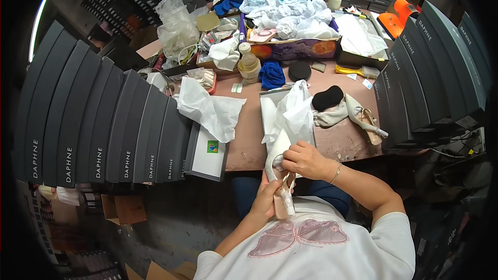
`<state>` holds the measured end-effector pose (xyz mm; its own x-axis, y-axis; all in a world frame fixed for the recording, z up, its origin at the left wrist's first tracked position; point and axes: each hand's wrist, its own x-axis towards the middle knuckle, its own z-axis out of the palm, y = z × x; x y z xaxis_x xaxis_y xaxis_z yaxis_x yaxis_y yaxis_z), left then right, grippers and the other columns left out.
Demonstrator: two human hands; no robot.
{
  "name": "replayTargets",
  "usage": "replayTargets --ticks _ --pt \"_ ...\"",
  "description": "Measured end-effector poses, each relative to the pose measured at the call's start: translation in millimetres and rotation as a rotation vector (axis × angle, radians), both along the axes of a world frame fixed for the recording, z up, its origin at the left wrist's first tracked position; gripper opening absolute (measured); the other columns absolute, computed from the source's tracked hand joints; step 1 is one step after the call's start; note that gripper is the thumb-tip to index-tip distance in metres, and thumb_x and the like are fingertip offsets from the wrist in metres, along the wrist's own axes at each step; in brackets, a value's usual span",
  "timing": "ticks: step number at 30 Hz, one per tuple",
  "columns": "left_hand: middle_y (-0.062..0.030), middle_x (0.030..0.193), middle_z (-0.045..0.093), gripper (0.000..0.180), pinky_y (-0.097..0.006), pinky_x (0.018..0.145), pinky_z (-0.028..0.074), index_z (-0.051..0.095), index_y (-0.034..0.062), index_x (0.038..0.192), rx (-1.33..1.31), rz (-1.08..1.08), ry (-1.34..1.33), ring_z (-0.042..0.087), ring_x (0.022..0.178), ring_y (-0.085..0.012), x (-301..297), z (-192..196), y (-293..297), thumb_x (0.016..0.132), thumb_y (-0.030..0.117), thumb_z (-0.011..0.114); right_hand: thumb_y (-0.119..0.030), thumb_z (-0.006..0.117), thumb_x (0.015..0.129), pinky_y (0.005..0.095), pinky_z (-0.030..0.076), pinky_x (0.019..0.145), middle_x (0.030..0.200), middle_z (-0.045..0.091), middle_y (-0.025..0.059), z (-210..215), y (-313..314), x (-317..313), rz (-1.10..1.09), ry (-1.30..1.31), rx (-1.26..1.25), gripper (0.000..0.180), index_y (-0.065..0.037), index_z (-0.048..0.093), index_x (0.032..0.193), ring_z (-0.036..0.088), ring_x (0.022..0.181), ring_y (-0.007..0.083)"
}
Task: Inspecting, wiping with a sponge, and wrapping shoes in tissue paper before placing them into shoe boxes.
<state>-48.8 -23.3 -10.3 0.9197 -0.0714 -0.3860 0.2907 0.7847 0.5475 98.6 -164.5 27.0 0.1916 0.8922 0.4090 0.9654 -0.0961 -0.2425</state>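
A white slingback heeled shoe (279, 148) is held over the near edge of the table, its toe pointing away from me. My left hand (263, 200) is closed round its side near the heel. The fingers of my right hand (307, 162) are bent and pressed together at the shoe's opening; what they pinch there, if anything, is hidden. Just beyond is an open shoe box (267, 105) with white tissue paper (296, 106) standing up in it. The matching shoe (363, 116) lies on its side to the right, beside a black oval pad (328, 98) and a greyish cloth (331, 115).
Dark shoe boxes (104, 124) stand in a row at left, and more (423, 72) are stacked at right. A box lid (207, 155) bears crumpled paper (210, 109). Farther back are a bottle (249, 66), a blue cloth (272, 75), a brush (363, 71) and a paper-filled carton (295, 49).
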Motion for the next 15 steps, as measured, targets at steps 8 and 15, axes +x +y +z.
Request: replayTargets --ticks 8,15 --pt "-0.0105 0.108 0.061 0.053 -0.037 0.074 0.057 0.035 0.0120 0.137 -0.026 0.144 0.014 0.065 0.087 -0.0196 9.8 3.2 15.3 0.089 0.011 0.057 -0.006 0.062 0.079 0.0364 0.047 0.065 0.082 0.061 0.0098 -2.5 12.2 54.0 -0.460 0.388 0.139 0.004 -0.004 0.060 0.082 0.060 0.072 0.0280" --pt "-0.0109 0.112 0.056 0.054 -0.040 0.081 0.053 0.035 0.0117 0.135 0.212 0.257 -0.028 0.060 0.096 -0.0224 14.4 15.4 20.6 0.089 0.027 0.059 -0.014 0.052 0.089 0.0419 0.048 0.077 0.091 0.066 0.0129 -38.3 38.7 53.2 -0.439 0.388 -0.083 0.020 -0.003 0.066 0.099 0.064 0.080 0.0310"
